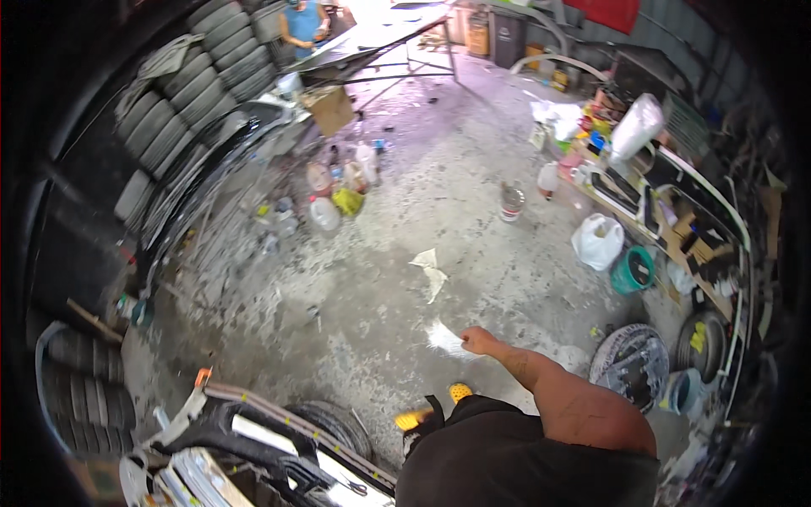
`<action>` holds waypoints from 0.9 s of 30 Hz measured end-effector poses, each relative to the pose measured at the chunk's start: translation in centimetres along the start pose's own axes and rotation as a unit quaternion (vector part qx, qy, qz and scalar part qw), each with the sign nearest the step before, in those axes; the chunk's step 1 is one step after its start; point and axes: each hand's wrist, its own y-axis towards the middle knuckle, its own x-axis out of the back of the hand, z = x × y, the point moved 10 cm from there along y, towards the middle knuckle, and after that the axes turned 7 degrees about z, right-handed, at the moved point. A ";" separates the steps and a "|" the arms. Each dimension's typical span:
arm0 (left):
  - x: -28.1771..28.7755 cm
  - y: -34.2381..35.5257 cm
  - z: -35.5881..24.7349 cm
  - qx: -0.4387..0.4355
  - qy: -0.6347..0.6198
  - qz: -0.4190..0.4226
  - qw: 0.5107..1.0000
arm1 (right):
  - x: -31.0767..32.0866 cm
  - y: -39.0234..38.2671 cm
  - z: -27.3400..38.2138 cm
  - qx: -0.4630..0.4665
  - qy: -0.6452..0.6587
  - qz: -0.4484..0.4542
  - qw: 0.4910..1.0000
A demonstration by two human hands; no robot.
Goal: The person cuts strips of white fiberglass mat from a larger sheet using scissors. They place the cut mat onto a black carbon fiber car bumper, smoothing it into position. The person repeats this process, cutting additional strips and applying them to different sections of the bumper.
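My right hand (479, 340) reaches out in front of me with its fingers pinched together. It grips the edge of a white, frayed piece of fibre matting (445, 338), which hangs to the left of the fingers. Beyond it, two pale, irregular scraps (433, 275) lie on the concrete floor. My left hand is out of sight.
A car bumper (253, 435) sits at the lower left beside a tire (334, 427). Bottles and jugs (324, 213) stand on the floor ahead. To the right are a white bag (598, 242), a green bucket (634, 270) and a cluttered bench (667, 228). A person (302, 27) stands far back.
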 end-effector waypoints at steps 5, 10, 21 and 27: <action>-2.5 8.3 0.9 0.127 0.017 0.079 0.989 | 7.1 -3.5 -11.9 -0.170 -0.011 -0.125 0.977; -3.5 16.8 -3.7 0.197 0.082 0.178 0.961 | 11.7 -8.4 -17.9 -0.330 0.006 -0.203 0.922; -6.5 49.9 -58.6 -0.144 0.060 0.128 0.979 | 12.3 -0.4 -11.9 -0.379 0.115 -0.362 0.844; -30.6 53.0 -80.4 -0.282 0.153 0.256 0.912 | 10.0 4.8 -20.3 -0.511 0.122 -0.254 0.812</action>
